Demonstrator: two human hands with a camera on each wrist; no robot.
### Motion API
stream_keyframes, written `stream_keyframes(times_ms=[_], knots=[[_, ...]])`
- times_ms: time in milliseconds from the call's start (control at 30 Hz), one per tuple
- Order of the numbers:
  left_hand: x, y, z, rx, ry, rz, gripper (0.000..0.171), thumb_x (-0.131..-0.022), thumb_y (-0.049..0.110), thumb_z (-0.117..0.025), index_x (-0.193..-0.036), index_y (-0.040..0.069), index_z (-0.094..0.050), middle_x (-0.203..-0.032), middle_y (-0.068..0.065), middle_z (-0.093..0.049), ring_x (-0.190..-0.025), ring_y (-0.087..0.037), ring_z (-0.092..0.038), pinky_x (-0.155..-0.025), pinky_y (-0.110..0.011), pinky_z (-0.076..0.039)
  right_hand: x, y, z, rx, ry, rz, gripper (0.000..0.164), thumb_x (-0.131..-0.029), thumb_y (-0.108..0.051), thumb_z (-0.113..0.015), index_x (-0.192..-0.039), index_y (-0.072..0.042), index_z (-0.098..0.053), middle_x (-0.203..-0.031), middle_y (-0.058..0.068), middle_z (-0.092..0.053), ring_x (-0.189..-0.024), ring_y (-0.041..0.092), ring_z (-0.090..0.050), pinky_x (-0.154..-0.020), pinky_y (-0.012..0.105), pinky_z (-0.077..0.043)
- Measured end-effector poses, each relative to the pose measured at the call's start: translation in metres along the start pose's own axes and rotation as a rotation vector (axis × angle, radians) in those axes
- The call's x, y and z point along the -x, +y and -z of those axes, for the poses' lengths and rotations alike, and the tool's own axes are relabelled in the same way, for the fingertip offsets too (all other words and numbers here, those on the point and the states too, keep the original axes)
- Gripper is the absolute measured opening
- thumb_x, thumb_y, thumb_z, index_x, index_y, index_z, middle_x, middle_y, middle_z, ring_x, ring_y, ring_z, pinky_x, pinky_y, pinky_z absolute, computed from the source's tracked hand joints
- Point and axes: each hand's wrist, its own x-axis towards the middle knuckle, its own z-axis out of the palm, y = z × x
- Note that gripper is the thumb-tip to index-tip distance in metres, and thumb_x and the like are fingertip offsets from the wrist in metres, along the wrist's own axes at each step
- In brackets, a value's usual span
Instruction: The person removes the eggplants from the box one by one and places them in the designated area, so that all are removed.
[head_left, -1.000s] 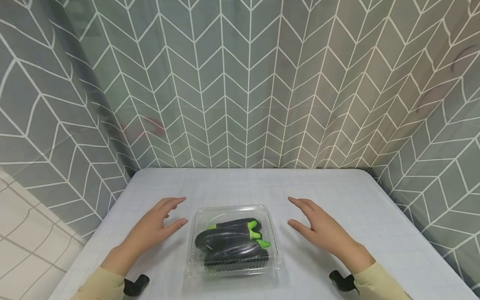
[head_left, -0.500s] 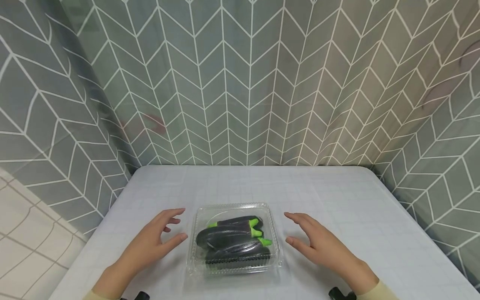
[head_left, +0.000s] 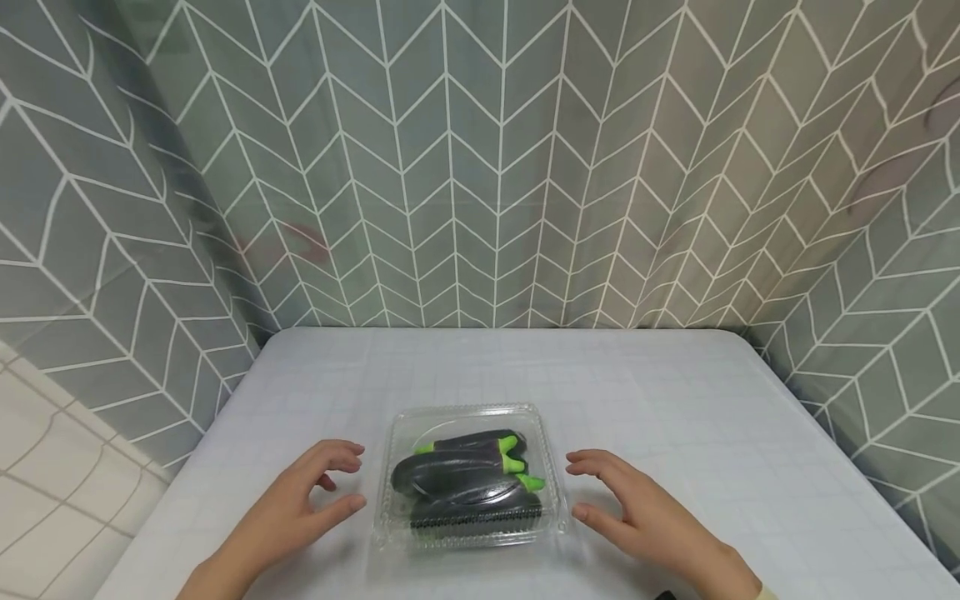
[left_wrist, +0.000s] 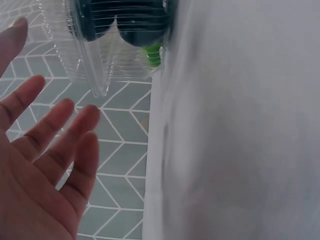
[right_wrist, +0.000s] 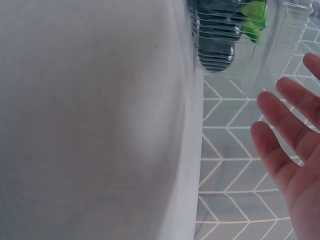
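A clear plastic clamshell box [head_left: 405, 423] rests on the table with its lid down. Inside lie several dark purple eggplants [head_left: 450, 472] with bright green stems, mostly pointing right. To the left of the box is my left hand [head_left: 288, 512], its fingers relaxed and slightly bent, holding nothing. My right hand [head_left: 637, 512] mirrors it on the right, thumb and fingers close to the box's side. In the left wrist view, the fingers [left_wrist: 65, 132] spread just short of the box's ridged wall. The right wrist view shows the box [right_wrist: 245, 75] near loosely extended fingertips [right_wrist: 267, 102].
A white cloth covers the table [head_left: 637, 375], which has rounded far corners. Grey curtains [head_left: 480, 167] with a white zigzag pattern hang behind it and along both sides. White tiles [head_left: 60, 492] show at the lower left.
Both hands have come down and back toward me on either side of the box, the right one drawing slightly closer to it. The box and eggplants have stayed in place.
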Motion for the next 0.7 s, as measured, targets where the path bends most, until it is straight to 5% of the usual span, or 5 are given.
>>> stream_keyframes(times_ms=[200, 400, 700], knots=[[0.003, -0.003, -0.003, 0.078, -0.047, -0.037, 0.043, -0.084, 0.018, -0.081, -0.119, 0.026, -0.057, -0.123, 0.0, -0.058, -0.1, -0.012, -0.062, -0.073, -0.024, -0.05, 0.003, -0.001, -0.003, -0.031, 0.022, 0.053, 0.04, -0.091, -0.029, -0.074, -0.126, -0.033, -0.055, -0.134, -0.011, -0.054, -0.119, 0.011, -0.056, -0.094, 0.029, -0.047], [0.005, 0.004, -0.005, 0.096, -0.092, -0.048, 0.035, -0.082, 0.026, -0.083, -0.109, 0.025, -0.062, -0.125, 0.002, -0.056, -0.111, -0.007, -0.053, -0.074, -0.024, -0.05, 0.005, -0.006, -0.007, -0.117, -0.048, 0.054, 0.028, -0.094, -0.032, -0.07, -0.12, -0.029, -0.059, -0.132, -0.008, -0.054, -0.117, 0.01, -0.056, -0.093, 0.029, -0.049], [0.007, 0.006, -0.011, 0.174, -0.107, -0.162, 0.039, -0.075, 0.026, -0.089, -0.106, 0.025, -0.066, -0.123, -0.001, -0.056, -0.108, -0.012, -0.055, -0.071, -0.028, -0.05, 0.005, -0.005, -0.014, -0.142, 0.006, 0.151, 0.031, -0.087, -0.028, -0.078, -0.115, -0.026, -0.063, -0.128, -0.004, -0.058, -0.111, 0.014, -0.059, -0.095, 0.013, -0.039]])
